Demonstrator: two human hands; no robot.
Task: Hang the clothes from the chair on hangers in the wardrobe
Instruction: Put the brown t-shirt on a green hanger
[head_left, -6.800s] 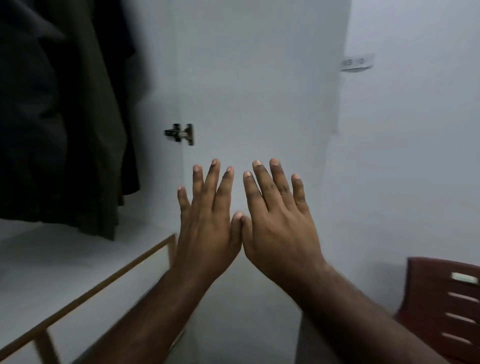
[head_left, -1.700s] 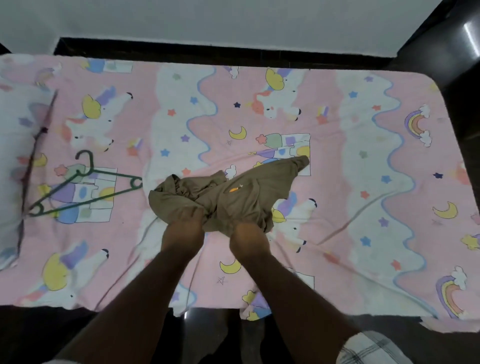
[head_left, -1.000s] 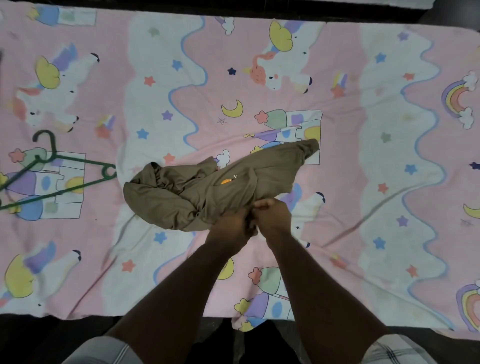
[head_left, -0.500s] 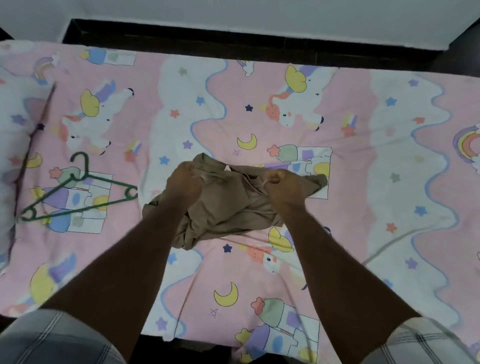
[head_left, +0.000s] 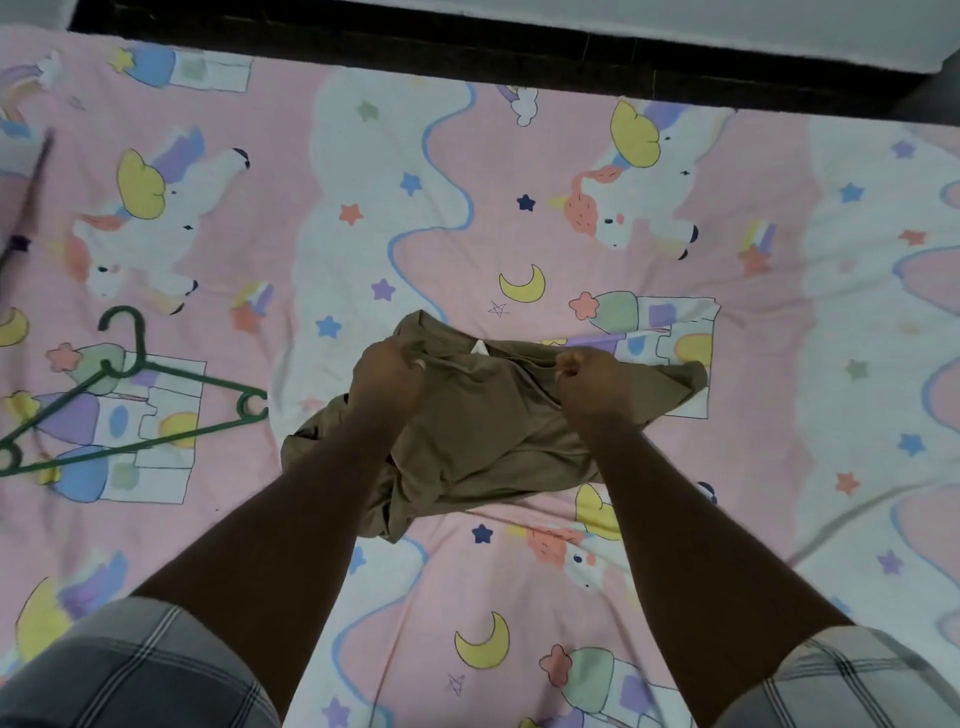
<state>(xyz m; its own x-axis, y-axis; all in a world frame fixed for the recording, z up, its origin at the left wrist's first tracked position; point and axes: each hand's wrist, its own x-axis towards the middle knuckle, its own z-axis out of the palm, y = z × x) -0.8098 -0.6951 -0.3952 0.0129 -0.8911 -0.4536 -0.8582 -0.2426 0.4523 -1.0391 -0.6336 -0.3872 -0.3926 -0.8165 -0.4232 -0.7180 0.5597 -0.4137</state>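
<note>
A crumpled olive-brown t-shirt (head_left: 488, 431) hangs bunched over the middle of the bed, its white neck label showing at the top. My left hand (head_left: 387, 376) grips its upper edge on the left side. My right hand (head_left: 592, 382) grips the same edge on the right, so the neckline is stretched between both fists. A green plastic hanger (head_left: 140, 389) lies flat on the sheet well to the left of the shirt, with nothing on it. The wardrobe and the chair are out of view.
The bed is covered by a pink and white sheet (head_left: 779, 312) printed with unicorns, moons and stars. A dark floor strip (head_left: 519, 47) and a white wall run along the far edge. A thin dark stick (head_left: 31, 192) lies at the far left.
A second ago both hands were close together at the shirt's near edge. They now hold its upper edge apart and have lifted it. The view tilted slightly.
</note>
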